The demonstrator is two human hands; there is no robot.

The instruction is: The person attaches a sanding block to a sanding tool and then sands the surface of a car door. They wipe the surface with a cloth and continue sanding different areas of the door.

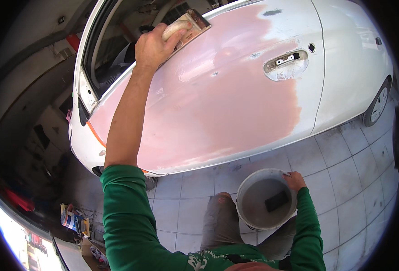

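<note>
My left hand (150, 47), arm stretched forward, is closed around the pale rounded handle of a flat sanding block (198, 28). The block lies against the upper edge of a white car door (307, 113), just below the window opening. Smooth pink filler (235, 108) covers much of the door, with a few bare spots. Low in front of me, my right hand (295, 180) grips the rim of a pale round bucket (239, 205). Murky grey liquid (256, 194) fills part of it, and a dark rectangular block (276, 201) sits in the liquid.
The door handle recess (286, 65) shows bare metal parts. A rear wheel (379, 105) stands at the right. Pale floor tiles (344, 180) lie below the car. Boxes and cans (75, 221) sit at lower left. My knee (222, 203) is beside the bucket.
</note>
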